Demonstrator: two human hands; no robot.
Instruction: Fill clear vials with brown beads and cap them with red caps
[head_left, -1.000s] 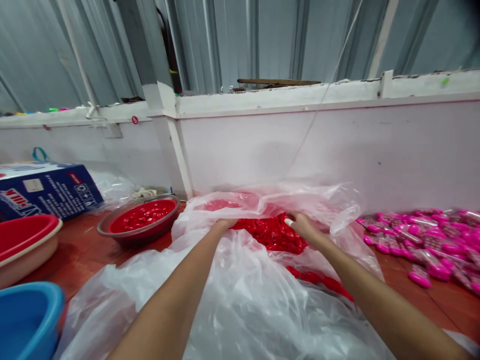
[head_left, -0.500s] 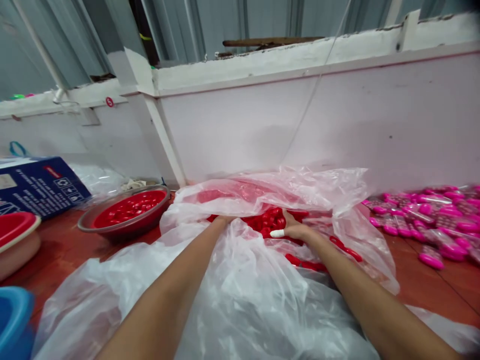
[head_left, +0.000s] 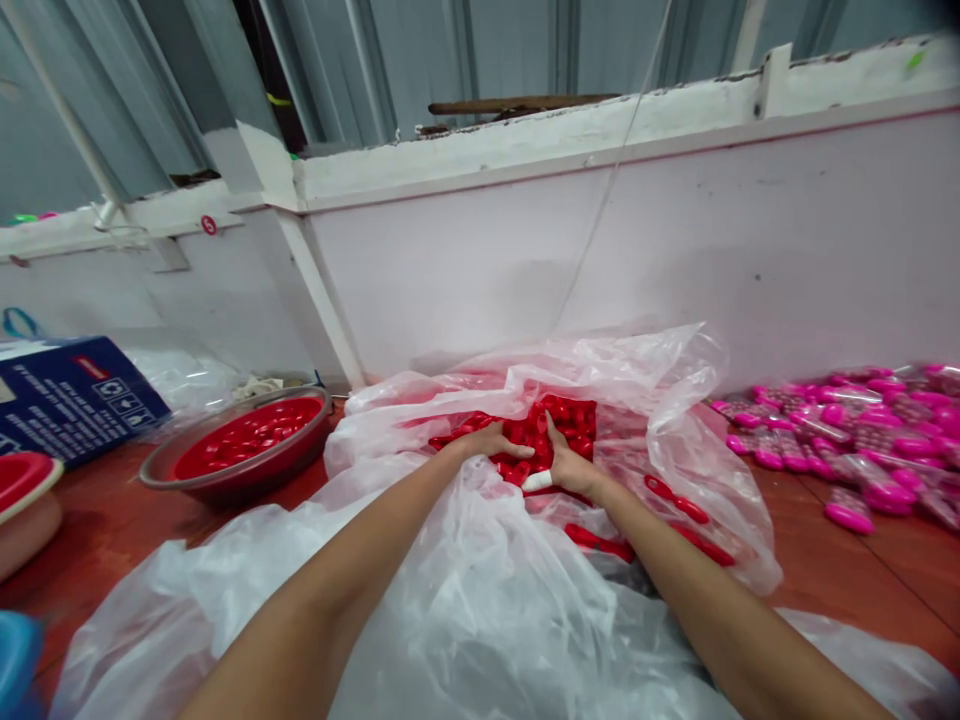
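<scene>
Since half a second ago, more of my left hand [head_left: 491, 440] has come into sight at the fold of plastic, and my right hand [head_left: 568, 468] has come nearer to it. Both lie on the heap of red plastic pieces [head_left: 574, 420], palms turned inward, with some pieces between them. On the right, a white-wrapped digit stands apart from the one above it; the far fingers of each hand are lost among the pieces, so I cannot tell whether either grip has closed on any. Gathering a double handful looks like the step I am on; the next move calls for pressing both hands inward from below, clear of the film. Around the heap spreads the translucent plastic bag [head_left: 480, 610], its mouth gaping toward the wall [head_left: 450, 270]. Beside my right forearm lie loose red handles [head_left: 677, 499]. Further left, a basin [head_left: 255, 484] holds more red pieces; well to the right, bright pink pieces [head_left: 870, 440] are heaped on the red-brown surface [head_left: 877, 580].
</scene>
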